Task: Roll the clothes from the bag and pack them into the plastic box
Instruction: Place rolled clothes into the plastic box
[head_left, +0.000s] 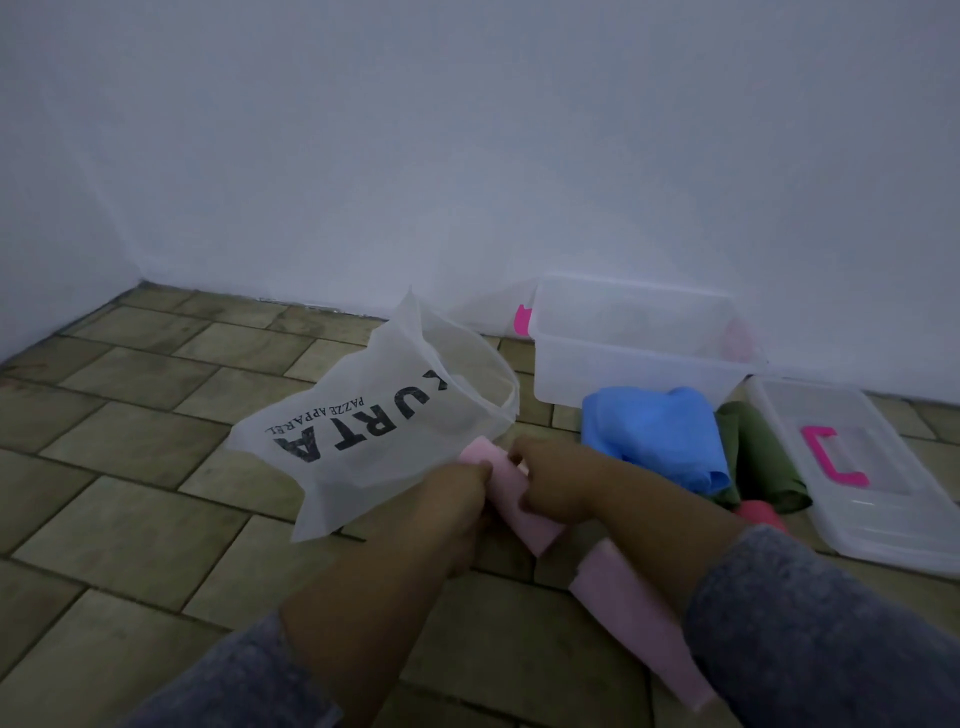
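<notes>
A pink garment (524, 512) lies on the tiled floor as a long strip running toward me, its far end rolled up. My left hand (457, 499) and my right hand (558, 480) both grip that rolled end, fingers curled round it. A white translucent bag (384, 431) printed with black letters lies just behind and left of my hands, its mouth open. The clear plastic box (639, 358) stands against the wall at the back right. In front of the box sit a blue garment (654, 436), a green garment (758, 457) and a bit of red cloth (761, 514).
The box's clear lid (883, 499) with a pink handle lies flat on the floor at the right. A white wall runs close behind the box and bag. Bare floor tiles (130, 441) stretch to the left.
</notes>
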